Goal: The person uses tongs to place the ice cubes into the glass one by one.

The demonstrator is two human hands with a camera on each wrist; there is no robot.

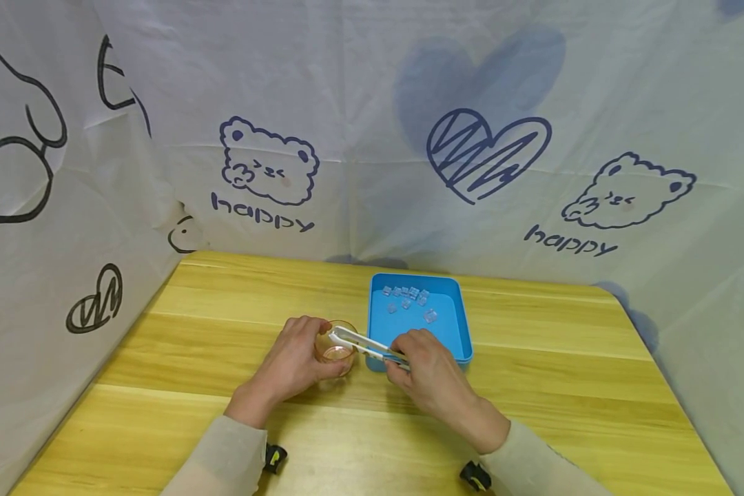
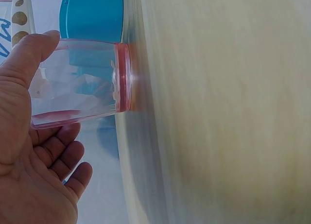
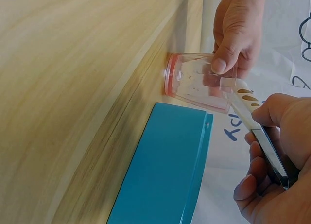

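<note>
A clear, pink-tinted cup (image 3: 194, 90) stands upright on the wooden table. My left hand (image 1: 288, 362) holds it, thumb on the near side and fingers round the far side. In my right hand (image 1: 435, 377) are tongs (image 3: 273, 153) with metal arms and white, brown-spotted ends. The tong ends reach over the cup's rim into its mouth. A clear cube (image 2: 40, 84) shows at the tong ends, just inside the mouth. Some clear pieces appear low in the cup, blurred through its wall.
Right of the cup, a blue square tray (image 1: 465, 331) holds several clear cubes (image 1: 413, 293), mostly toward its back. White cloth (image 1: 372, 227) with drawn bears and hearts hangs behind the wooden table (image 1: 564, 386) and along its sides.
</note>
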